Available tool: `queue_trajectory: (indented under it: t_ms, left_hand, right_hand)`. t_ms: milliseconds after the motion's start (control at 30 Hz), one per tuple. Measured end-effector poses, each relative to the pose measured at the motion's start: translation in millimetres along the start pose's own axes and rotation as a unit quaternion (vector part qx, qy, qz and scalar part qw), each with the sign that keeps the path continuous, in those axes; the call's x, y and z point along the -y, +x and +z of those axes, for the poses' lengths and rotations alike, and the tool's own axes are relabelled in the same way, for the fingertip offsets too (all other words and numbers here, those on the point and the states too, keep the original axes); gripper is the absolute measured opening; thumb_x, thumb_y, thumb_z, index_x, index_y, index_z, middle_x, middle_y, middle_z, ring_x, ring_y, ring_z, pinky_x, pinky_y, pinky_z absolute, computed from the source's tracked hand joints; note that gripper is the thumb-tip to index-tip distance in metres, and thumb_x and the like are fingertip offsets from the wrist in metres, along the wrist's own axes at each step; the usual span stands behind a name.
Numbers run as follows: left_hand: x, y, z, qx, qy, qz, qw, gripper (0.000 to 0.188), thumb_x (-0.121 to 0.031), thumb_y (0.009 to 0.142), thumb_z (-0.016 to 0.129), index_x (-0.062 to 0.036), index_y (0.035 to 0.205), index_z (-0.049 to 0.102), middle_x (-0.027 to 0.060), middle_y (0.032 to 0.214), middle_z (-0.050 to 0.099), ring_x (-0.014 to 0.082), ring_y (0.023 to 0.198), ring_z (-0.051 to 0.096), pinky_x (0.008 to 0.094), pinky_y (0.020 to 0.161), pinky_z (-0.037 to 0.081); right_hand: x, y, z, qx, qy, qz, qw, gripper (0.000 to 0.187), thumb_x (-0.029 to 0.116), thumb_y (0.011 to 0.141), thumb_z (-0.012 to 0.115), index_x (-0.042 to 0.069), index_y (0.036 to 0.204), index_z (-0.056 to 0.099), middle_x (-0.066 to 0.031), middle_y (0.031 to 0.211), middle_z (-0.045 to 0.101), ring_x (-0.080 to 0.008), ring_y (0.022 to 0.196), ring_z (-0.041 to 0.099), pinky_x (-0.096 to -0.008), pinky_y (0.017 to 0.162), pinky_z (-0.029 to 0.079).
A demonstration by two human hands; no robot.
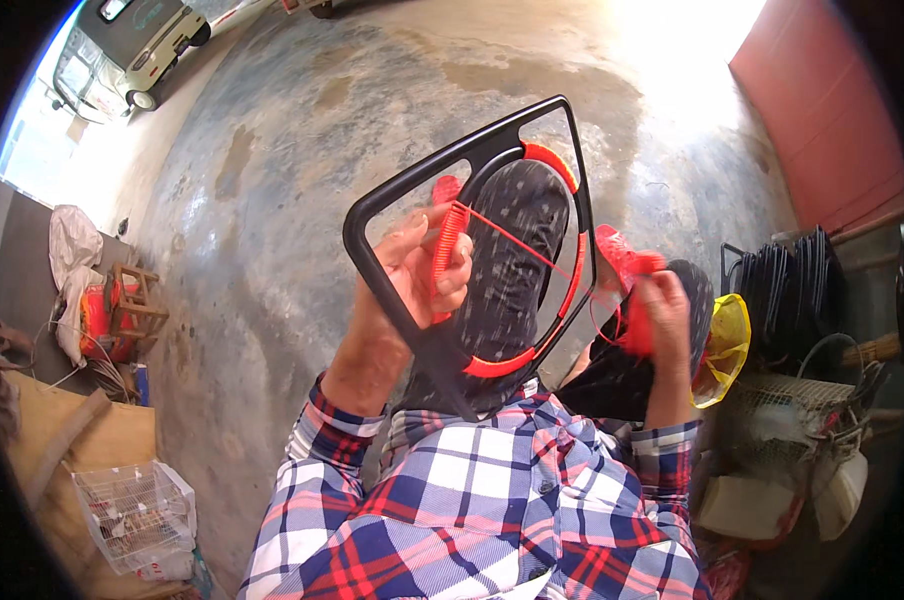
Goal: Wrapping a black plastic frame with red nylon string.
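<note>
A black four-sided frame (427, 165) with a round ring inside it is held tilted above my lap. Red cord wrapping (500, 368) covers several stretches of the ring, and black shows between them. My left hand (412, 268) reaches through the frame, its fingers closed around the wrapped left side of the ring. From there a taut red cord (517, 240) runs across the ring toward the right. Over my right knee, my right hand (664, 305) is closed on a bundle of red cord (637, 325); motion blurs both. A thin loop of cord hangs beside the bundle.
Stacked black frames (787, 280) stand at right, near a yellow plastic piece (724, 350) and a wire basket (782, 400). At left are a wooden stool (137, 305) and a white wire cage (137, 515). A three-wheeled vehicle (137, 50) stands far left.
</note>
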State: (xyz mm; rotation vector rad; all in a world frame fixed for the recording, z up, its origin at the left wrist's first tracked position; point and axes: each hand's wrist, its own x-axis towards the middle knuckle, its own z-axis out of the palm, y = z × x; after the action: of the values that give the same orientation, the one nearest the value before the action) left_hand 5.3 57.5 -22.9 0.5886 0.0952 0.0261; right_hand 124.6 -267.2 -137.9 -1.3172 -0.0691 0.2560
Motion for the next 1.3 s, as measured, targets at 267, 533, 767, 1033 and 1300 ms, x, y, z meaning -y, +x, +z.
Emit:
queue_trajectory:
  t_ms: [267,533,767,1033,1300]
  left_hand:
    - [-2,5,16,0.063,0.056,-0.056,0.995,0.043,-0.028,0.100,0.044,0.0039,0.129,0.048,0.0169,0.110,0.059,0.0127,0.056,0.051,0.0241,0.040,0.041]
    - [28,-5,46,0.115,0.041,-0.044,0.991,0.034,-0.020,0.097,0.051,-0.0060,0.128,0.053,0.0186,0.105,0.058,0.0161,0.060,0.054,0.0258,0.040,0.042]
    - [39,2,73,0.182,-0.065,-0.170,0.966,0.059,-0.052,0.097,0.035,0.0013,0.116,0.053,0.0229,0.096,0.061,0.0256,0.063,0.060,0.0298,0.043,0.044]
    - [45,-6,63,-0.005,0.073,-0.011,0.997,0.046,-0.028,0.090,0.056,0.0027,0.125,0.050,0.0159,0.096,0.062,0.0244,0.073,0.063,0.0332,0.053,0.051]
    - [29,-4,63,-0.073,0.109,-0.013,0.991,0.031,-0.020,0.086,0.070,-0.0065,0.111,0.058,0.0066,0.083,0.062,0.0101,0.060,0.056,0.0203,0.044,0.039]
  right_hand:
    - [7,-34,89,0.115,-0.560,-0.211,0.793,0.030,0.026,0.076,0.074,0.008,0.090,0.054,-0.0153,0.069,0.063,-0.0355,0.068,0.064,-0.0449,0.056,0.048]
    - [70,8,130,0.180,0.107,-0.026,0.977,0.016,0.012,0.091,0.064,0.003,0.101,0.056,0.0012,0.091,0.059,-0.0063,0.083,0.055,-0.0218,0.073,0.045]
    - [109,3,162,0.401,0.227,-0.092,0.883,0.013,0.013,0.087,0.065,0.003,0.095,0.065,-0.0161,0.120,0.057,-0.0209,0.095,0.063,-0.0321,0.085,0.050]
    - [102,6,142,0.310,0.063,-0.059,0.947,0.048,0.026,0.083,0.071,-0.004,0.118,0.057,-0.0129,0.120,0.059,-0.0213,0.114,0.055,-0.0349,0.098,0.041]
    - [88,-52,147,0.256,0.089,-0.094,0.958,0.061,0.000,0.074,0.077,0.003,0.128,0.051,-0.0061,0.121,0.057,-0.0125,0.110,0.055,-0.0294,0.097,0.044]
